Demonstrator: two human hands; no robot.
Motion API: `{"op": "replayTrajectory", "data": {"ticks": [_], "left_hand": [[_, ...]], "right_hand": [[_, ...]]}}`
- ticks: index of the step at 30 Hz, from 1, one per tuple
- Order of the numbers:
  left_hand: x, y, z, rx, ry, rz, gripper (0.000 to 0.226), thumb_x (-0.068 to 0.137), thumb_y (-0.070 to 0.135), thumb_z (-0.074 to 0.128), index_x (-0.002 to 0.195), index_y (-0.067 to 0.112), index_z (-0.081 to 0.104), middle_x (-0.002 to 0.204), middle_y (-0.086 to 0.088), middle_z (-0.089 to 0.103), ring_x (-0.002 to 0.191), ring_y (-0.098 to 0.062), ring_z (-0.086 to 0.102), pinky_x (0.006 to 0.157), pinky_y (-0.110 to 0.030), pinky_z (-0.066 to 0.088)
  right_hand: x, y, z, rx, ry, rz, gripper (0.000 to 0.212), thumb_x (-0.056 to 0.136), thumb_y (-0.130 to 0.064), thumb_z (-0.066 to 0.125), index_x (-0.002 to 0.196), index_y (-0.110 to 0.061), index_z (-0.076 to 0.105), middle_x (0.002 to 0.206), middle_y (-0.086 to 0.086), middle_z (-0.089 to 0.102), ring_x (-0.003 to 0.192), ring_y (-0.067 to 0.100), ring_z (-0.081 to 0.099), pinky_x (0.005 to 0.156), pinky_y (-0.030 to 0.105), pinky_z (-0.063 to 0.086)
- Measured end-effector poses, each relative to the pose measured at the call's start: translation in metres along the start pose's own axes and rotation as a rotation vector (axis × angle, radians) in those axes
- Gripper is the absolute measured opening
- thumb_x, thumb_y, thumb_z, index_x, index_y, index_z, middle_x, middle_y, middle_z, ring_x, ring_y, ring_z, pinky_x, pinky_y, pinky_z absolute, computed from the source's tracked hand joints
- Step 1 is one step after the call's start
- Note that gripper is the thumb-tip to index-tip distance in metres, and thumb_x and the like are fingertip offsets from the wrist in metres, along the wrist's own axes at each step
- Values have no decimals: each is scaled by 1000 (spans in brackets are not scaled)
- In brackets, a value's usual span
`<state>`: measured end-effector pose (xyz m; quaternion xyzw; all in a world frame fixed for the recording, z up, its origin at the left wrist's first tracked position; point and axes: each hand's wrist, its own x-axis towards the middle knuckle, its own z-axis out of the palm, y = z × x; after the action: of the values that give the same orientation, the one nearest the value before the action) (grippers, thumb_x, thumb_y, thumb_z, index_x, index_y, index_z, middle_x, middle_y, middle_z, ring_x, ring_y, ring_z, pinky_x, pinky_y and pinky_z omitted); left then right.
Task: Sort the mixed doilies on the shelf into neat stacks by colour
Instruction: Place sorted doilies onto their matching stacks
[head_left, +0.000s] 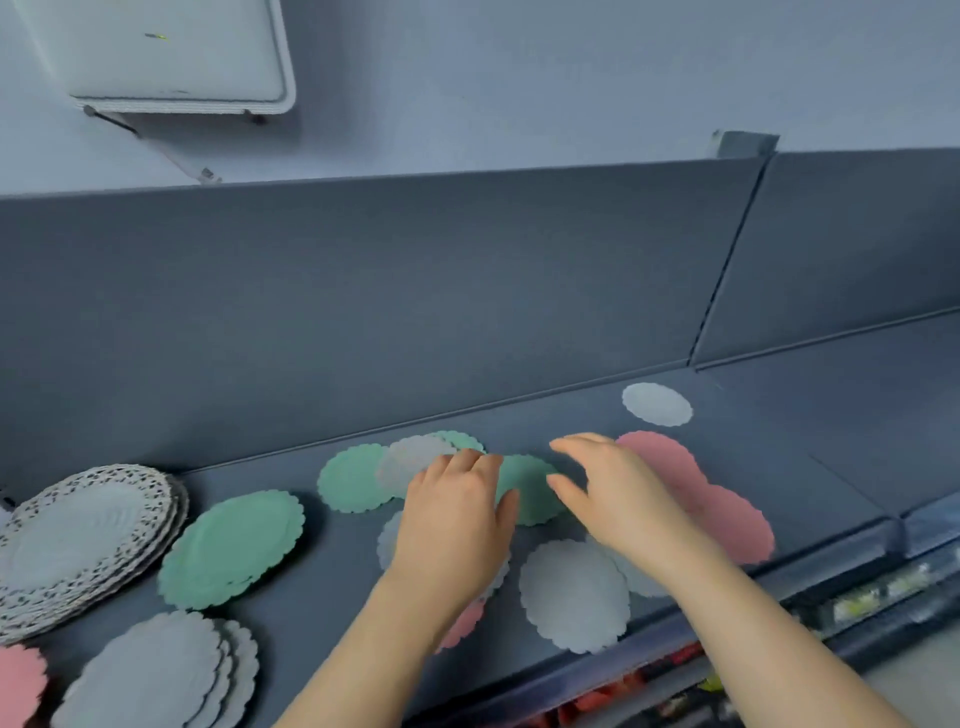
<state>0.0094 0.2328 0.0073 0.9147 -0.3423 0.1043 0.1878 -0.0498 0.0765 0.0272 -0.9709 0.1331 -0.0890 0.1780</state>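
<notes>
A dark grey shelf (779, 447) carries a green stack (231, 548) and a white stack (156, 670) at its left end. Mid-shelf, a loose green doily (353, 478), white doily (571, 592) and pink doily (727, 514) lie mixed. The left hand (457, 519) is palm down over them with relaxed fingers, gripping nothing. The right hand (613, 499) hovers beside it, fingers spread, empty.
</notes>
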Motion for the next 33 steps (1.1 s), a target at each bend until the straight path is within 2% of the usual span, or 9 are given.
{"op": "replayTrajectory", "data": {"ticks": [5,10,14,18,21,25,27,30,33], "left_hand": [[44,64,52,-10,-138,-24,37,93,40,46,121,18,54,120,-3,59,109,-28,52,90,-35,41],[98,109,96,-14,-314,-69,35,90,42,52,108,12,54,117,-8,55,110,-31,48,88,-38,40],[125,121,114,58,-388,-105,45,84,48,58,111,13,51,117,-6,53,111,-29,47,89,-38,39],[137,121,118,-151,-462,-246,55,73,43,74,111,11,52,114,-7,53,101,-27,53,84,-35,46],[130,121,117,-259,-369,-347,55,69,38,79,108,12,51,103,-1,56,93,-23,53,76,-31,44],[110,121,105,-347,-39,-396,32,77,25,72,84,13,43,71,6,47,74,-23,44,51,-24,28],[98,120,96,-381,87,-439,27,80,19,69,83,13,43,69,8,47,71,-22,44,51,-23,28],[81,120,87,-374,164,-468,27,81,18,69,94,13,46,77,3,53,75,-23,48,59,-29,32],[66,115,80,-355,222,-510,27,83,18,67,98,16,45,76,5,52,73,-21,49,55,-28,32]], "right_hand": [[-2,88,-25,-10,-46,76,34,91,-25,55,124,-18,59,132,-3,57,125,19,50,100,30,40],[5,154,-39,11,-91,105,46,91,-28,58,136,-22,49,138,-4,53,124,18,50,102,33,42],[14,184,-40,24,-130,75,46,91,-30,58,136,-22,50,137,-5,53,124,15,50,100,30,42],[19,200,-40,49,-164,54,45,91,-31,57,135,-22,50,137,-4,53,120,17,52,98,31,43],[22,207,-38,89,-188,70,50,90,-34,58,137,-20,47,140,-3,51,125,16,50,102,32,41],[29,207,-32,156,-240,79,67,83,-41,65,141,-19,40,143,-1,46,130,17,44,105,34,39],[33,200,-28,127,-295,49,69,81,-41,68,140,-17,40,140,2,45,129,20,42,104,35,39],[41,193,-24,89,-324,50,65,76,-38,72,130,-15,46,129,5,45,120,23,42,97,37,43],[46,184,-25,141,-327,53,61,71,-28,76,124,-19,47,121,0,38,103,20,51,79,34,51]]}}
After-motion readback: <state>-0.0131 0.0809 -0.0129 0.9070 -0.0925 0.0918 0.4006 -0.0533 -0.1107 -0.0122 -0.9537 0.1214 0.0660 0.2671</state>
